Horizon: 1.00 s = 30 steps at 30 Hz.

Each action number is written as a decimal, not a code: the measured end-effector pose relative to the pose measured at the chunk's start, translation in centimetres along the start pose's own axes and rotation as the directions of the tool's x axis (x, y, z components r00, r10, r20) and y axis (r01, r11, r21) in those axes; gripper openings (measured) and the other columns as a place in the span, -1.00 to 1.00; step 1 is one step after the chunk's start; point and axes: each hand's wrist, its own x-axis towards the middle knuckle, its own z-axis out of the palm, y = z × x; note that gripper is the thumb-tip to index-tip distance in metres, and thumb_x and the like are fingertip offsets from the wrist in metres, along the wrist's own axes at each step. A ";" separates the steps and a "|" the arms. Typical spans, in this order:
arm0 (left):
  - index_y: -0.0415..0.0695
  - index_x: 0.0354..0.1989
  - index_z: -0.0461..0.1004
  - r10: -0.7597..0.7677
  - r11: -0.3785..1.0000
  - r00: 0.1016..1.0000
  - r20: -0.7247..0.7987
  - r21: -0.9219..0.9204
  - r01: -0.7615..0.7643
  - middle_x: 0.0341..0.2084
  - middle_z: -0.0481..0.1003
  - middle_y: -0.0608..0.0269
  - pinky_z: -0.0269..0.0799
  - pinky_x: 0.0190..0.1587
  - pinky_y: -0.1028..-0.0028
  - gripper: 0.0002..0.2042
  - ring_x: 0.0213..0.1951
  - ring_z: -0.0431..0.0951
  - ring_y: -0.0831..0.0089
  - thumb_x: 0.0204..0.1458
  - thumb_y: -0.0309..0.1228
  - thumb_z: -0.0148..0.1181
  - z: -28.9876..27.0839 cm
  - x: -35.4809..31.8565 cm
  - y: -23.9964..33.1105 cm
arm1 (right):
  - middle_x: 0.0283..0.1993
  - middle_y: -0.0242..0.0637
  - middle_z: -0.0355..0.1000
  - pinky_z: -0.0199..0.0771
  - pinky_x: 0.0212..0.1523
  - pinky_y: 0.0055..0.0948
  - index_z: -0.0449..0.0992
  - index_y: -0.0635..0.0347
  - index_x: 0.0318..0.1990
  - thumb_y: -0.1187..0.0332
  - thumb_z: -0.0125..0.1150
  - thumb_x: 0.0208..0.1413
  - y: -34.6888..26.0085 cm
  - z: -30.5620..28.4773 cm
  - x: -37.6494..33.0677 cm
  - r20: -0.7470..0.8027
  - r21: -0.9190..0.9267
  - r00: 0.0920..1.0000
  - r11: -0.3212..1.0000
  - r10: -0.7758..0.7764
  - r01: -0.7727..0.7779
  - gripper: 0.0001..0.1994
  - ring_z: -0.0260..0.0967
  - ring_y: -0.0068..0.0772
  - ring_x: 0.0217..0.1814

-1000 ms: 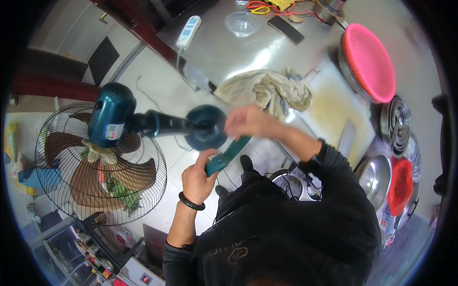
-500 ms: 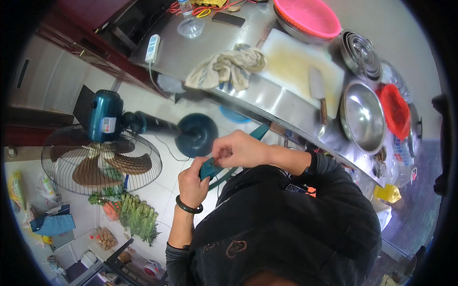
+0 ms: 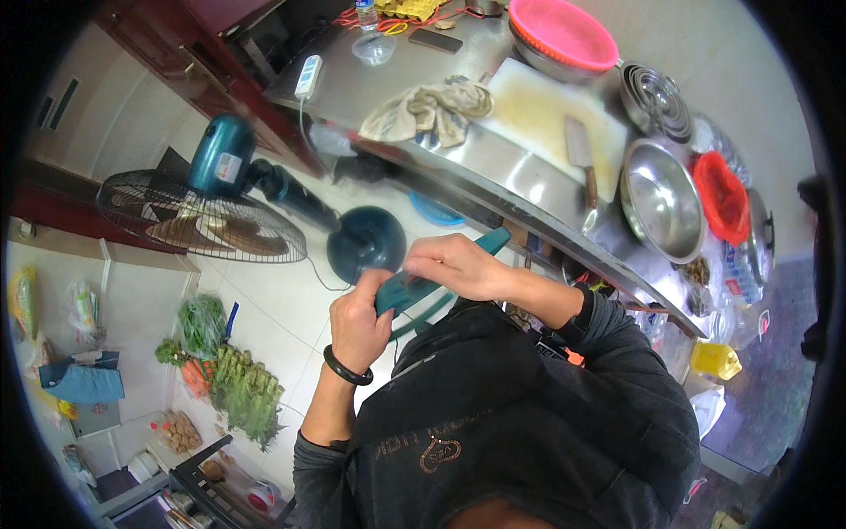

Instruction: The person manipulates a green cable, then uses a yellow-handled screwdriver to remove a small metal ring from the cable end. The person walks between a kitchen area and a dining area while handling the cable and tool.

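Note:
My left hand (image 3: 359, 319), with a dark bracelet on its wrist, closes round one end of a dark teal flat thing (image 3: 401, 295) in front of my waist. Its kind I cannot make out. At its upper edge the fingers of my right hand (image 3: 463, 266) are bent inward and pinched together, partly hidden from view. Just behind my hands is a green curved bar (image 3: 492, 243), perhaps part of a stool. A teal standing fan (image 3: 220, 163) is beyond them to the left, its round base (image 3: 366, 245) on the floor.
A steel counter (image 3: 520, 172) carries a white cutting board (image 3: 524, 97), a cleaver (image 3: 579, 145), a cloth (image 3: 427, 113), a steel bowl (image 3: 665, 198) and a pink basket (image 3: 564, 33). Green vegetables (image 3: 242, 392) and carrots (image 3: 194, 377) lie on the tiled floor at left.
More of the teal thing shows between my hands, and my right hand has moved slightly right and up. The fan's head has turned, its cage now seen more edge-on. The whole view has shifted a little.

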 end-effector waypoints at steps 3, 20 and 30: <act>-0.19 -0.21 0.47 0.064 0.997 0.998 -0.005 0.041 -0.064 -0.58 0.48 -0.05 0.42 -0.43 0.25 -0.75 -0.47 0.57 -0.05 -0.10 -0.65 0.06 0.0 0.2 1.1 | -0.33 -0.17 0.48 0.42 -0.26 -0.37 0.58 0.28 -0.28 0.37 0.21 0.16 -0.2 -0.6 0.0 0.048 -0.075 0.988 0.986 -0.147 0.150 -0.85 0.47 -0.23 -0.29; -0.18 -0.23 0.49 -0.098 0.988 0.995 -0.006 -0.121 0.097 -0.53 0.50 -0.06 0.43 -0.36 0.25 -0.80 -0.41 0.55 -0.06 -0.08 -0.61 0.14 3.4 5.6 4.6 | -0.33 -0.32 0.46 0.30 -0.06 -0.32 0.54 0.17 -0.34 0.44 0.29 0.03 0.1 -7.5 0.2 0.067 -0.359 0.899 0.830 -0.432 0.426 -0.94 0.43 -0.22 -0.20; -0.21 -0.26 0.46 -0.153 0.984 0.985 -0.074 -0.099 0.146 -0.50 0.50 0.15 0.40 -0.32 0.42 -0.92 -0.41 0.47 0.31 0.08 -0.59 0.10 4.0 6.5 4.4 | -0.28 -0.32 0.47 0.33 -0.07 -0.28 0.54 0.18 -0.31 0.42 0.29 0.05 0.5 -9.1 2.1 0.113 -0.223 0.929 0.902 -0.353 0.370 -0.91 0.44 -0.22 -0.18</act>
